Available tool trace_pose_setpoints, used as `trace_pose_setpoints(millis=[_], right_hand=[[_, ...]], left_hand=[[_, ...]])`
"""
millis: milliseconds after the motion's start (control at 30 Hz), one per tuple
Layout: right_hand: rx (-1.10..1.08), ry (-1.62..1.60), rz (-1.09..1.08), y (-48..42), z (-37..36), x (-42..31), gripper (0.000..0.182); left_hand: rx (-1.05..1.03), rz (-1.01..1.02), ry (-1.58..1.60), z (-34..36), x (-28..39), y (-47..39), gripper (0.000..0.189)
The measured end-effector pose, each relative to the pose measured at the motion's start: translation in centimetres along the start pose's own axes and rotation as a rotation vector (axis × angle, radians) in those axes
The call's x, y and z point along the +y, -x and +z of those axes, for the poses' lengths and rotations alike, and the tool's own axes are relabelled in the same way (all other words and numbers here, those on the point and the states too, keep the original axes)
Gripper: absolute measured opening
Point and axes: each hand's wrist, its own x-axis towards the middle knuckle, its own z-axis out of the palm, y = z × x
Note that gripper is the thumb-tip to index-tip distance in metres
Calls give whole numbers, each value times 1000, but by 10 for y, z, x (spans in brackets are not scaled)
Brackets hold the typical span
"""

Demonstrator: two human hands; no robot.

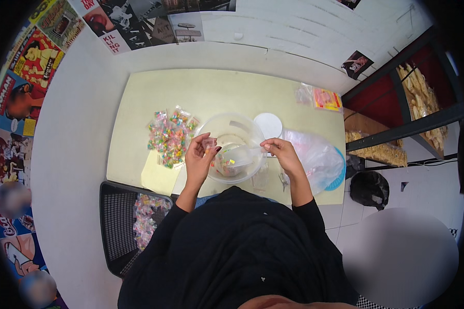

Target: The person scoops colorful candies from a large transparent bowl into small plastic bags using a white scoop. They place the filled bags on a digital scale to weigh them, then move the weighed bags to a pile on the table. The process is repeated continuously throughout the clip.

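My left hand (200, 154) pinches a small clear plastic bag (208, 144) over the left rim of a large translucent plastic bowl (205, 175). Between the thumb and fingers of my right hand (280, 152) is the handle of a clear plastic scoop (241, 157). The scoop's wide end lies inside the bowl's outline, pointing left toward the bag. Some colourful small candies (231, 163) show in or beneath the scoop; which of the two is hard to tell. A pile of filled candy bags (170, 135) lies left of the bowl.
A white round disc (268, 124) sits behind my right hand. Scissors (282, 182) and flat clear bags (260, 177) lie near the front edge. At right, a large plastic bag (313, 158) covers a blue tray (338, 174). A black basket (118, 216) holds more filled bags. A metal-framed shelf (406, 127) stands right.
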Motion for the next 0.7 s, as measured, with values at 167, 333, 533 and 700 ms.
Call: trace_pose_setpoints(millis=[167,333,533,700], right_hand=[[32,-67,45,5,-4,3,15],[28,-57,0,9,1,9,15],[40,-45,-19,14,18,9,15],[72,-118,-4,16,9,7,17]], left_hand=[[-17,9,-38,-3,-2,2,47],[-50,62,-103,-4,-8,4,47],[-68,58,-114,-4,-11,7,46],[-38,35,-55,-3,-8,10,47]])
